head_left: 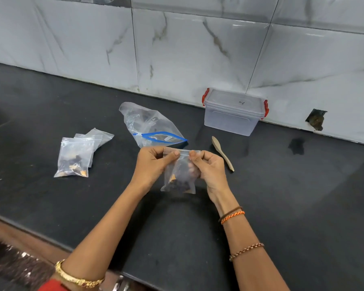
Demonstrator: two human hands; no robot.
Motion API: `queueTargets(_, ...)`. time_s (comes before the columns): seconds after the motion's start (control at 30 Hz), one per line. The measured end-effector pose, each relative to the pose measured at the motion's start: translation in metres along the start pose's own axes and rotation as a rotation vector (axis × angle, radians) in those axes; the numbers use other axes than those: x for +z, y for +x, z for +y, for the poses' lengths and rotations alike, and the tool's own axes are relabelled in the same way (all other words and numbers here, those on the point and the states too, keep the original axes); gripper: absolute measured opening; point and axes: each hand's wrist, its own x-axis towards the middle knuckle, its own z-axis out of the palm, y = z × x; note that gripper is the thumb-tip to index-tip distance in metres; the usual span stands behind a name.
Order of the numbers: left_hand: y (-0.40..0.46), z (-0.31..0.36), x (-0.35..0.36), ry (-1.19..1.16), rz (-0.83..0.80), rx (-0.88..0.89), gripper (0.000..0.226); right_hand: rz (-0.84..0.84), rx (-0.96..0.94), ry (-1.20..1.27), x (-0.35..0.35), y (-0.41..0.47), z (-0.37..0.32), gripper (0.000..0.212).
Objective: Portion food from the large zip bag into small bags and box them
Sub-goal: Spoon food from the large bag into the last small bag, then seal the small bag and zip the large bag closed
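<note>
Both hands hold a small clear plastic bag of dark food (180,175) just above the black worktop (282,196). The left hand (153,162) and right hand (208,166) pinch its top strip, which runs sideways between their fingers (173,154), pressed tight.

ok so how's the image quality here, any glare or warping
Head view: wide-angle lens bows the wall tile seams; soft glare on tile and black countertop; the small bag in both hands is slightly soft; bottom-left corner is blurred.
</note>
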Motion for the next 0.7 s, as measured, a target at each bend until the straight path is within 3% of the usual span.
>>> queueTargets(0.23, 0.0, 0.004, -0.056, 0.049, -0.071, 0.008, 0.012, -0.118, -0.056, -0.064, 0.04, -0.01, -0.008, 0.015)
queueTargets(0.4, 0.007, -0.007, -0.121, 0.065, 0.103, 0.049, 0.018, -0.032, -0.026, -0.14, 0.133, -0.004, 0.008, 0.017)
queueTargets(0.53, 0.011, -0.02, -0.167, 0.431, 0.292, 0.126, 0.018, 0.04, -0.106, -0.334, 0.194, 0.007, 0.017, 0.018)
queueTargets(0.7, 0.025, -0.043, -0.214, 0.661, 0.285, 0.16, 0.017, 0.047, -0.17, -0.653, 0.242, 0.017, 0.03, 0.024)
